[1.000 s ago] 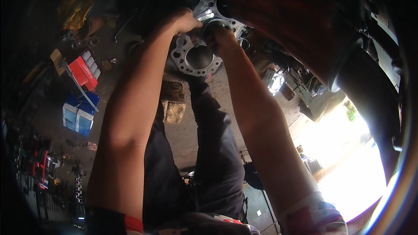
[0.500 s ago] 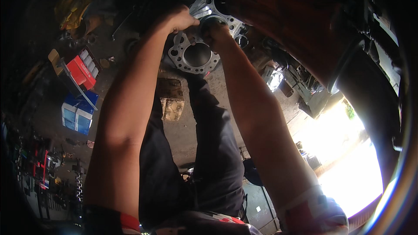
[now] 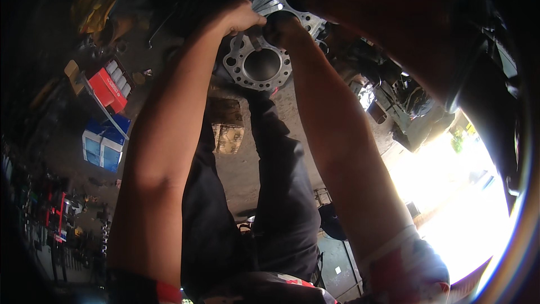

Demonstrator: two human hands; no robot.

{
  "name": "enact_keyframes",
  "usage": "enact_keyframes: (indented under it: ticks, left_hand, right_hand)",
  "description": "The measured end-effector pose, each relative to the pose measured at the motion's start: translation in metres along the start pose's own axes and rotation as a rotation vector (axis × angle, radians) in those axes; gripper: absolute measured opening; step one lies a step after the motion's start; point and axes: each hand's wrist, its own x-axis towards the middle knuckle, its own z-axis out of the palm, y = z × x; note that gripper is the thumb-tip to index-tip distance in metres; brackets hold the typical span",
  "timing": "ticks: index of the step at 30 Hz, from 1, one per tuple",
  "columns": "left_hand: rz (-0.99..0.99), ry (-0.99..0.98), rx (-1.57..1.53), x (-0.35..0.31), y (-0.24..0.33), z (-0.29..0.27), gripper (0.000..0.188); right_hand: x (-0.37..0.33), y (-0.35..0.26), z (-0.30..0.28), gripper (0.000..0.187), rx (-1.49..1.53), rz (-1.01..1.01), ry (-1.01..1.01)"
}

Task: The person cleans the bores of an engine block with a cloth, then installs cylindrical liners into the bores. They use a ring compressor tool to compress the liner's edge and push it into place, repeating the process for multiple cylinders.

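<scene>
While your left hand (image 3: 239,18) and right hand (image 3: 282,27) both stay closed on the gasket (image 3: 260,65) at 12 o'clock, it hangs free over your legs, not yet laid on anything.

Thin stamped metal gasket (image 3: 260,62), dull silver-grey with brighter glints around its round bores, gripped by bare left hand (image 3: 239,18) and right hand (image 3: 281,29); dark matt cloth trousers (image 3: 281,191) below, creased and unshiny; rough, dusty concrete floor (image 3: 253,169), stained grey-brown; worn cardboard piece (image 3: 228,129) lying flat, printed and scuffed; glossy red carton (image 3: 109,87) and blue-and-white paper carton (image 3: 104,141) towards floor's left edge; crumpled yellow cloth (image 3: 93,5) near upper left corner, soft and dull; dark greasy metal engine parts (image 3: 405,101) at right, partly glinting.
</scene>
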Motion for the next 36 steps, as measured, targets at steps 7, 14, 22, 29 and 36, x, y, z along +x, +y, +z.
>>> enact_keyframes:
  ticks: [7,14,22,29,36]
  left_hand:
    - [0.018,0.034,-0.176,-0.027,-0.015,-0.007,0.085]
    - [-0.058,-0.011,-0.617,-0.084,-0.032,-0.024,0.071]
    - [0.112,-0.004,-0.978,-0.110,-0.048,-0.017,0.059]
    - [0.124,0.131,-0.932,-0.114,-0.056,-0.012,0.062]
    - [0.136,0.110,-0.952,-0.114,-0.056,-0.011,0.052]
  right_hand:
    - [-0.030,-0.005,-0.012,0.017,-0.005,-0.083,-0.121]
    - [-0.141,-0.011,-0.026,0.016,0.032,-0.125,-0.192]
    - [-0.197,0.009,-0.061,0.020,0.356,-0.102,-0.380]
    - [-0.196,0.038,-0.072,0.018,0.539,-0.033,-0.602]
    - [-0.194,0.045,-0.067,0.022,0.556,0.004,-0.651]
